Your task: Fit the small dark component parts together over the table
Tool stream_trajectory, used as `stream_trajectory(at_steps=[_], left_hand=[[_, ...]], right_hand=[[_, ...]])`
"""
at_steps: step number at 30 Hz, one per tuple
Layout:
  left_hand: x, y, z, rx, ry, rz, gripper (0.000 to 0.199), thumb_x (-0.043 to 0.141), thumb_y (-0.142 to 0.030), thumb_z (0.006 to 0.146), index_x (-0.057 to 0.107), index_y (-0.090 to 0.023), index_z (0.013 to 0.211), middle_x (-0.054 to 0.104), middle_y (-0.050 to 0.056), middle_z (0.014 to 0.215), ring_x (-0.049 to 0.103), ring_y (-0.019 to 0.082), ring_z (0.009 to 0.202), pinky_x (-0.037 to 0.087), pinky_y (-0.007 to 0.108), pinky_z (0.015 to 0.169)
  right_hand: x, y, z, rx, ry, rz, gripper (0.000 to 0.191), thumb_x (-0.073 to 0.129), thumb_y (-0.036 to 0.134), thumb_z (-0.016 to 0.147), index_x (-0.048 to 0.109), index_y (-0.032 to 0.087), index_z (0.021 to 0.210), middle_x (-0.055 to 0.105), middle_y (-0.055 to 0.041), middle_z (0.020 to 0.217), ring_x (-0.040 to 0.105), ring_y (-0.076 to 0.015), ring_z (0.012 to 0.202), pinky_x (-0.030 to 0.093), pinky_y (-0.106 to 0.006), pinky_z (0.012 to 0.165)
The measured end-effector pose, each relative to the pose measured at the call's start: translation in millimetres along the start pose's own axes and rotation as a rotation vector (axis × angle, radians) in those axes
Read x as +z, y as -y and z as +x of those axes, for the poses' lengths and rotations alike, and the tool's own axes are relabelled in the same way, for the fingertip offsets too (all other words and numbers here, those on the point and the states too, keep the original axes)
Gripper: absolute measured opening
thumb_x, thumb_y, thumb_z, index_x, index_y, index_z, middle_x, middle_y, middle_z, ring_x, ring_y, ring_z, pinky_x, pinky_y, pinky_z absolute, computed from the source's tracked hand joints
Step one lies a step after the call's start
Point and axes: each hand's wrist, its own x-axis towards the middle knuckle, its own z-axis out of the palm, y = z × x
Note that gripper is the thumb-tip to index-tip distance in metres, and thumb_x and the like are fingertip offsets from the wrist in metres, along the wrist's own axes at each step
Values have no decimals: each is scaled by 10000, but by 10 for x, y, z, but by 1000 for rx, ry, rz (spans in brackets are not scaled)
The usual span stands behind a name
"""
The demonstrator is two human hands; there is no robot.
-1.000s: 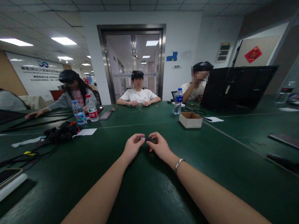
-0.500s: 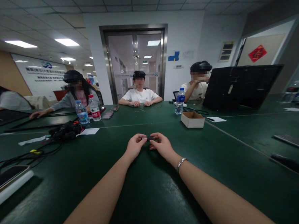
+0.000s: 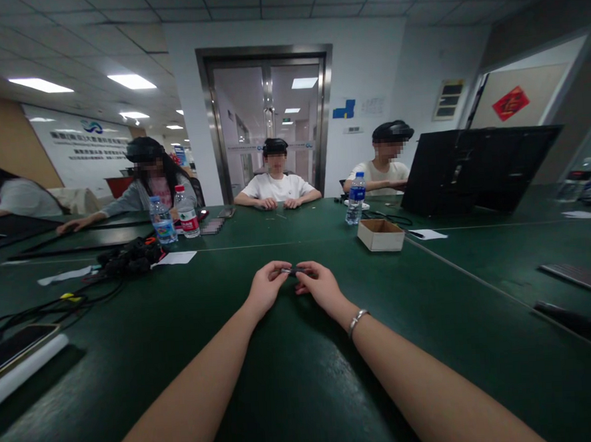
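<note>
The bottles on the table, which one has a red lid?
The red-labelled bottle, between the light-blue-labelled bottle and the dark-blue-labelled bottle, which both have blue lids.

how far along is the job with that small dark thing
Done: the small dark thing looks picked up, held above the table. In hand: the left hand and right hand both hold it, fingertips close together. Left: neither hand has let go, so it seems unfinished; the thing is too small to tell how much work remains.

1 head view (worn), facing forward and down.
</note>
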Motion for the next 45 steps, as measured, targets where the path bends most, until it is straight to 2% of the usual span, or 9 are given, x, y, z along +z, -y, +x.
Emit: stream_trajectory(at_steps=[7, 12, 21, 27, 33, 37, 40, 43, 45], left_hand=[[5, 8, 5, 11, -9, -36, 197, 592, -194, 721, 606, -147, 912, 617, 74, 989, 581, 185, 972, 438, 354, 977], [-8, 19, 8, 7, -10, -10, 220, 616, -238, 719, 609, -155, 923, 616, 78, 1001, 580, 191, 971, 436, 366, 970], [-40, 79, 14, -72, 2, -40, 344, 676, -378, 690, 599, -143, 930, 635, 85, 901, 595, 175, 839, 465, 328, 862], [-27, 68, 14, -101, 5, -26, 389, 695, -435, 667, 595, -142, 903, 633, 79, 843, 591, 179, 813, 474, 306, 779], [-20, 71, 8, -9, 4, -9, 374, 706, -393, 646, 604, -141, 904, 634, 94, 960, 590, 211, 935, 449, 370, 918], [-2, 18, -18, -16, 26, -47, 330, 693, -321, 648, 596, -137, 904, 634, 86, 954, 591, 203, 936, 456, 373, 926], [7, 1, -19, -24, 21, -66, 333, 695, -290, 651, 595, -142, 933, 620, 91, 1011, 583, 194, 959, 456, 369, 947], [11, 29, 3, -19, -36, -76, 430, 716, -302, 651, 571, -179, 1036, 569, 93, 1133, 563, 186, 1012, 457, 344, 945], [13, 64, 24, -67, -78, -100, 458, 700, -366, 673, 552, -189, 1069, 568, 97, 1116, 577, 182, 967, 481, 320, 870]], right_hand=[[-6, 41, -4, -3, 25, -54, 188, 555, 203, 829, 607, 102, 979, 577, 18, 578, 560, -76, 461, 497, -185, 437], [-23, 49, -6, -21, 44, -56, 219, 583, 256, 819, 630, 99, 965, 558, 29, 535, 523, -64, 425, 450, -166, 404], [-51, 36, -17, -33, 56, -45, 402, 615, 244, 761, 604, 145, 1151, 621, -2, 704, 530, -59, 485, 476, -178, 418], [-61, 66, -30, -36, 54, -43, 417, 617, 231, 756, 600, 154, 1165, 631, -12, 775, 532, -47, 490, 486, -173, 428], [-44, 61, -19, -11, 19, -47, 316, 642, 276, 765, 638, 117, 1038, 617, -4, 678, 525, -51, 448, 470, -168, 400], [-40, 29, 6, -1, 13, -18, 238, 644, 295, 773, 645, 106, 917, 573, 18, 585, 518, -58, 429, 460, -168, 386], [-37, 26, 14, 14, 18, -20, 219, 616, 288, 797, 635, 105, 916, 566, 20, 583, 518, -57, 431, 460, -165, 387], [-31, 45, 7, 0, 25, -28, 200, 575, 263, 825, 624, 106, 938, 581, 10, 617, 521, -55, 440, 466, -163, 391], [-26, 61, -1, -5, 19, -30, 195, 562, 252, 834, 617, 108, 953, 589, 6, 629, 526, -57, 443, 469, -168, 392]])
